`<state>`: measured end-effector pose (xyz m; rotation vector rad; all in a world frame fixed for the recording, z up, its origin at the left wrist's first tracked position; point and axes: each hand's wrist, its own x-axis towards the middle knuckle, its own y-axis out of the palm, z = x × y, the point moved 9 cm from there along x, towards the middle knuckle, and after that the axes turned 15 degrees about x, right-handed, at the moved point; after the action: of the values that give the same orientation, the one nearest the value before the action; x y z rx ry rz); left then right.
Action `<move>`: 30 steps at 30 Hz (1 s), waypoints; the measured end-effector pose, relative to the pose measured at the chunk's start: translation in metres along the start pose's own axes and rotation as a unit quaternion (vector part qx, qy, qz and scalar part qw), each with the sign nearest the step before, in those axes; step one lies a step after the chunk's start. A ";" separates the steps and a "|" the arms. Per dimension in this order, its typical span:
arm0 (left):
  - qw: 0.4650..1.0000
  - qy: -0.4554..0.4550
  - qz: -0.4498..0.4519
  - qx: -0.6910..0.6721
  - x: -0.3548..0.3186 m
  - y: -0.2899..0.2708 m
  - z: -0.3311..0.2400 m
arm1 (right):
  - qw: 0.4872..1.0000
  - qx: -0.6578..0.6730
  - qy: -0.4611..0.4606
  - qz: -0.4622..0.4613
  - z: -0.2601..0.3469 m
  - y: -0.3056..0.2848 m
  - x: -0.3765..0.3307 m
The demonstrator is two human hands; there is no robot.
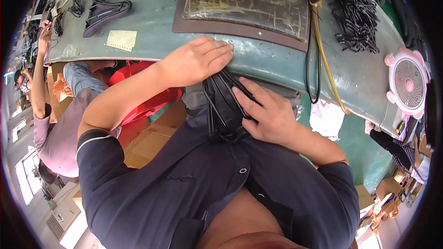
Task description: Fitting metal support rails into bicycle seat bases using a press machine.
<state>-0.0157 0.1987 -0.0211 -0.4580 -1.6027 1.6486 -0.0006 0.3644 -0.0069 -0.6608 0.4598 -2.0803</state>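
A black shoe upper (224,106) rests against my stomach, just below the front edge of the green workbench (152,27). My right hand (267,113) grips it from the right, fingers pressed along its side. My left hand (199,60) lies flat with fingers together over its top end, at the bench edge.
A brown mat under a scratched clear sheet (249,2) lies ahead on the bench. A pile of black strips (357,18) sits far right, near a pink fan (408,83). Another black upper (104,11) lies far left. A person (60,124) sits at my left.
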 end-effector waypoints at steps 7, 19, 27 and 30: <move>1.000 -0.016 -0.013 -0.002 0.008 -0.005 0.003 | 0.999 -0.011 -0.013 -0.034 0.000 -0.009 -0.004; 0.972 -0.096 -0.209 -0.036 0.047 -0.040 0.048 | 0.985 0.012 0.004 -0.171 -0.008 -0.045 -0.003; 0.836 -0.418 -0.185 -0.302 0.029 -0.016 0.071 | 0.939 -0.050 0.055 -0.337 -0.075 -0.110 0.058; 0.883 -0.400 -0.205 -0.135 0.056 -0.021 0.076 | 0.924 -0.080 0.071 -0.368 -0.097 -0.121 0.093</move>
<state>-0.1002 0.1865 0.0242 0.4937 -2.3379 1.3407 -0.1807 0.3600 0.0083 -0.8728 0.5172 -2.8375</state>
